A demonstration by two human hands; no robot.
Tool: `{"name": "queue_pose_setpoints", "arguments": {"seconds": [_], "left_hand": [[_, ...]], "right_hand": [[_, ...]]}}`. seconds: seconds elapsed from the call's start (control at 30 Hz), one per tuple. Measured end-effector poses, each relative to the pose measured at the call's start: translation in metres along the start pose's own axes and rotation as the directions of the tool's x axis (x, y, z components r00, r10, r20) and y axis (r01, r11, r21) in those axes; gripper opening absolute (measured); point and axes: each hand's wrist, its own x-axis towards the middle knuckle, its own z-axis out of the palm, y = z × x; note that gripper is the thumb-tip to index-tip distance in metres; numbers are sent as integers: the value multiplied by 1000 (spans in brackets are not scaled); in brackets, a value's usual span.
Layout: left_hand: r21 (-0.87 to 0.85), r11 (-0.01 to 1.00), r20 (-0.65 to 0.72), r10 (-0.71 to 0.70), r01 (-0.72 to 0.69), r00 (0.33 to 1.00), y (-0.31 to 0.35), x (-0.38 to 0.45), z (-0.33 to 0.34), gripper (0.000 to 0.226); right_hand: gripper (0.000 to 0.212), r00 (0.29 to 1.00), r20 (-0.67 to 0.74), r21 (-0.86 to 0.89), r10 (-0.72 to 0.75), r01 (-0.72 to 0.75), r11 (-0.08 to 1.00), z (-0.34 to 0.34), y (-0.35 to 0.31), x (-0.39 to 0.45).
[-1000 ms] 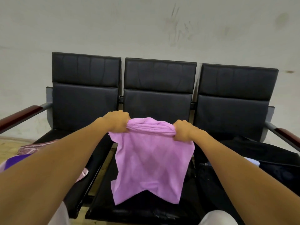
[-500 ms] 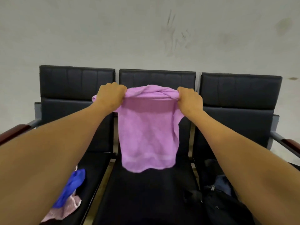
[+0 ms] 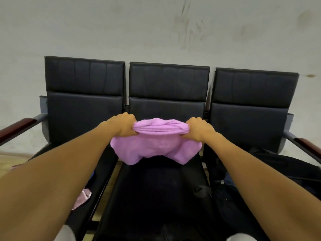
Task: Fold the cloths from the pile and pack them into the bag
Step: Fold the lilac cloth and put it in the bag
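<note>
A purple cloth [image 3: 156,148] hangs over the middle seat [image 3: 156,197] of a black three-seat bench. My left hand [image 3: 124,125] grips its bunched top edge on the left and my right hand [image 3: 198,128] grips the same edge on the right. The lower part of the cloth billows just above the seat. A black bag [image 3: 278,180] lies on the right seat, partly hidden by my right forearm. A pink cloth [image 3: 81,199] and a sliver of blue cloth [image 3: 92,176] from the pile show on the left seat beside my left forearm.
Wooden armrests [image 3: 17,126] stand at both ends of the bench, the right one [image 3: 309,146] above the bag. A pale wall rises behind the seat backs. Wooden floor shows at the far left.
Both hands have come down with the purple cloth from backrest height to just above the middle seat. The cloth, which hung long, now billows short and wide.
</note>
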Motion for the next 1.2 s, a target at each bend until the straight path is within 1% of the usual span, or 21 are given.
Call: {"name": "queue_pose_setpoints", "arguments": {"seconds": [0.1, 0.17, 0.23, 0.3, 0.4, 0.5, 0.57, 0.6, 0.67, 0.7, 0.73, 0.77, 0.8, 0.87, 0.9, 1.0, 1.03, 1.07, 1.1, 1.13, 1.2], "left_hand": [[-175, 985, 174, 38, -7, 984, -2, -14, 22, 28], [-296, 955, 250, 66, 11, 966, -3, -23, 40, 25], [-364, 930, 304, 71, 46, 950, -4, -32, 61, 24], [-331, 940, 331, 31, 86, 943, -3, -40, 84, 28], [-250, 962, 326, -27, 114, 945, -5, -52, 118, 43], [-265, 958, 437, 17, 111, 899, -14, -59, 138, 40], [-267, 958, 506, 44, 108, 861, -21, -62, 152, 52], [-258, 959, 530, 41, 115, 847, -24, -64, 158, 63], [-268, 953, 553, 32, 142, 832, -28, -63, 179, 86], [-281, 948, 552, 33, 149, 833, -28, -61, 188, 94], [-297, 941, 540, 27, 160, 841, -29, -59, 197, 99], [-320, 932, 521, 21, 172, 854, -27, -59, 201, 98], [-359, 914, 497, 17, 187, 868, -26, -59, 206, 89], [-475, 859, 432, 40, 190, 901, -25, -57, 211, 60], [-542, 821, 390, 53, 183, 919, -25, -54, 215, 51], [-713, 675, 273, 19, 189, 962, -25, -48, 225, 43], [-748, 637, 233, -8, 185, 972, -25, -45, 231, 44], [-775, 606, 197, -37, 179, 980, -25, -43, 236, 47], [-795, 586, 160, -48, 157, 986, -25, -41, 240, 46], [-808, 572, 129, -58, 139, 990, -24, -39, 244, 44], [-807, 576, 76, -114, 128, 991, -23, -37, 249, 34]], "right_hand": [[35, 979, 190, 143, -78, 51, 988, 19, 6, -15], [32, 951, 283, 182, -127, 76, 980, 34, 11, -24], [31, 919, 359, 216, -164, 89, 972, 51, 13, -34], [34, 904, 390, 251, -177, 81, 965, 71, 13, -45], [39, 895, 418, 260, -155, 45, 964, 95, 15, -61], [55, 880, 461, 286, -110, -30, 958, 113, 16, -71], [71, 851, 509, 317, -129, -47, 947, 129, 17, -76], [69, 830, 541, 326, -136, -58, 944, 139, 20, -77], [45, 789, 595, 329, -153, -66, 942, 153, 22, -80], [36, 781, 605, 342, -152, -83, 936, 158, 24, -81], [37, 783, 602, 357, -156, -89, 930, 162, 26, -80], [41, 787, 594, 370, -168, -82, 925, 164, 26, -81], [42, 788, 591, 380, -173, -83, 921, 167, 27, -82], [32, 814, 558, 416, -165, -102, 904, 175, 33, -80], [28, 827, 536, 439, -169, -102, 893, 180, 35, -78], [41, 879, 459, 518, -132, -144, 843, 198, 43, -76], [38, 893, 435, 543, -115, -158, 825, 202, 45, -76], [28, 902, 420, 552, -102, -164, 818, 205, 46, -76], [21, 906, 412, 562, -95, -171, 809, 206, 45, -76], [19, 906, 413, 560, -88, -177, 810, 209, 47, -72], [24, 916, 396, 543, -61, -180, 821, 213, 45, -66]]}}
